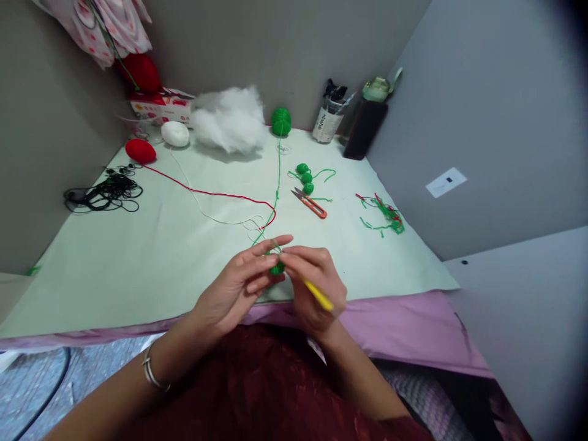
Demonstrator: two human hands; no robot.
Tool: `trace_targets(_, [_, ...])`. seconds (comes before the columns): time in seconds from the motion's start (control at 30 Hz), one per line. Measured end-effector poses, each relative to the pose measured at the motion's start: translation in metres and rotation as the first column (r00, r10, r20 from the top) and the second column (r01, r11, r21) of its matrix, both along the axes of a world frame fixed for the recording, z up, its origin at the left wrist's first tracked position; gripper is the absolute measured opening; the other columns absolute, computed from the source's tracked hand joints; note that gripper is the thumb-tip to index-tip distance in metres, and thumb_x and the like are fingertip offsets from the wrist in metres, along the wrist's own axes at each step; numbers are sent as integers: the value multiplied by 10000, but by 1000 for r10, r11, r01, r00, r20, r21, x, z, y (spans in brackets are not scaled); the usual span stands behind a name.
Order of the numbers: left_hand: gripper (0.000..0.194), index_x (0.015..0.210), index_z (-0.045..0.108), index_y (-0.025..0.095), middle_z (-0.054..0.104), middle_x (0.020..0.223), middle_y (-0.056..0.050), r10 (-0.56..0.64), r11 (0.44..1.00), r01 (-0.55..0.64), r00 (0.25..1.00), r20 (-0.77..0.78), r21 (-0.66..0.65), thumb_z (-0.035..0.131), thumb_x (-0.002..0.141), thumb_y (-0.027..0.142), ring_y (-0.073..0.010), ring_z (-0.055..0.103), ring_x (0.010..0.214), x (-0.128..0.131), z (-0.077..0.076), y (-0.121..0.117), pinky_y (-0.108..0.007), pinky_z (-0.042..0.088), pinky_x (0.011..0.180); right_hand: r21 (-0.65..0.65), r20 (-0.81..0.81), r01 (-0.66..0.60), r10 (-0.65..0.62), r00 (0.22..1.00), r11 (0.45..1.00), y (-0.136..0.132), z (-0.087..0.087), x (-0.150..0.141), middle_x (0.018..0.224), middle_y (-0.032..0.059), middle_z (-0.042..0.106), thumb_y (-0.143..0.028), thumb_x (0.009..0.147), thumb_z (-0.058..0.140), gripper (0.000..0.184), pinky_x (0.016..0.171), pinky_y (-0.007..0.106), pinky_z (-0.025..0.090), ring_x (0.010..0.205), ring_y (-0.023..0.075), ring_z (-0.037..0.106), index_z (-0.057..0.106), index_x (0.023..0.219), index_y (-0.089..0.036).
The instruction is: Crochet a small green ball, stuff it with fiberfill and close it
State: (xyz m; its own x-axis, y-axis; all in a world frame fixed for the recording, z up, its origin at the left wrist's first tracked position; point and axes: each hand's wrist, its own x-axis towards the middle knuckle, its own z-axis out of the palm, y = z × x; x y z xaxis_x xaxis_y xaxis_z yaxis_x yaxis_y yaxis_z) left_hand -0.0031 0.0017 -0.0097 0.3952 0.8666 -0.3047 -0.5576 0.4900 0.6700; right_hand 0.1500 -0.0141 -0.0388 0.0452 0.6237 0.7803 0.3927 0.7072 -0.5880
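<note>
Between the fingers of my left hand point(243, 275) is a small green crocheted piece point(277, 267), pinched near the table's front edge. Green yarn runs over the raised left index finger and up to a green yarn ball point(281, 122) at the back. My right hand point(316, 282) grips a crochet hook with a yellow handle point(318, 295), its tip at the top of the green piece. Red yarn point(220, 195) and white yarn point(202, 208) trail across the table to near the left hand. The hook's very tip is too small to make out.
Orange-handled thread snips point(312, 205) lie beside several small green crocheted balls point(307, 177). Yarn scraps point(390, 217) are at right, tangled black cord point(113, 191) at left. White stuffing point(232, 119), a red yarn ball point(141, 150), a white yarn ball point(175, 133), a pen cup point(328, 122) and a phone point(366, 128) stand behind.
</note>
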Motion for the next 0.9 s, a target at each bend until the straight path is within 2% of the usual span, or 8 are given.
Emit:
trace_targets(0.07, [343, 1160, 825, 180, 414, 590, 95, 0, 1000, 0, 1000, 27, -4, 841, 821, 230, -41, 256, 505, -2, 1, 3, -210, 527, 772, -139, -218, -70, 38, 975, 988, 2, 2, 2, 978, 39, 780, -132, 998, 625, 258, 740, 326, 587, 834, 167, 709, 788, 1121, -289])
trace_targets(0.17, [339, 1154, 823, 221, 537, 683, 49, 62, 994, -57, 997, -50, 92, 838, 815, 214, -67, 418, 600, -3, 0, 3, -209, 492, 772, -297, -508, -291, 108, 855, 909, 5, 4, 2, 908, 12, 757, -231, 1026, 613, 181, 647, 290, 541, 679, 125, 640, 788, 1017, -275])
trace_targets(0.33, [345, 1209, 801, 261, 708, 991, -27, 108, 970, -44, 960, -259, 240, 818, 864, 267, -133, 559, 811, -1, -4, -4, -235, 421, 717, -370, -503, -323, 104, 858, 871, 8, 3, -1, 917, 29, 772, -303, 997, 669, 134, 674, 289, 542, 723, 135, 645, 787, 988, -239])
trace_targets(0.53, [294, 1160, 812, 265, 688, 1008, -32, 124, 961, -46, 953, -275, 274, 810, 867, 288, -181, 592, 936, -6, -5, -5, -272, 440, 819, -384, -596, -405, 112, 795, 830, 12, 6, 1, 844, 28, 757, -377, 1026, 597, 203, 632, 281, 545, 640, 124, 619, 692, 942, -218])
trace_targets(0.63, [278, 1145, 819, 281, 668, 980, -20, 150, 947, -53, 945, -290, 316, 816, 868, 274, -177, 579, 966, -7, -6, -4, -267, 447, 875, -387, -542, -376, 122, 831, 842, 9, 9, 3, 864, 33, 762, -369, 1052, 554, 215, 646, 289, 562, 653, 128, 635, 674, 959, -216])
trace_targets(0.73, [282, 1158, 817, 292, 640, 918, -2, 183, 929, -48, 921, -344, 368, 815, 877, 264, -152, 559, 873, -7, -8, -4, -248, 451, 808, -348, -359, -254, 122, 925, 902, 3, 11, 4, 934, 37, 770, -275, 1071, 520, 192, 688, 302, 583, 709, 134, 674, 701, 1025, -228])
trace_targets(0.83, [329, 1175, 811, 281, 625, 876, 12, 252, 914, -94, 893, -372, 394, 844, 851, 241, -129, 545, 808, -5, -8, -5, -226, 451, 774, -148, -15, -86, 85, 996, 985, -2, 8, 4, 989, 50, 780, -179, 1051, 530, 217, 741, 333, 612, 831, 170, 730, 713, 1143, -252])
trace_targets(0.9, [412, 1232, 789, 269, 631, 866, 18, 235, 935, -126, 920, -314, 331, 863, 828, 242, -107, 524, 739, -3, -7, -6, -208, 456, 721, 13, 204, 4, -6, 979, 1000, -4, 3, 3, 1055, 72, 789, -163, 1020, 584, 252, 771, 359, 634, 936, 205, 753, 716, 1206, -269])
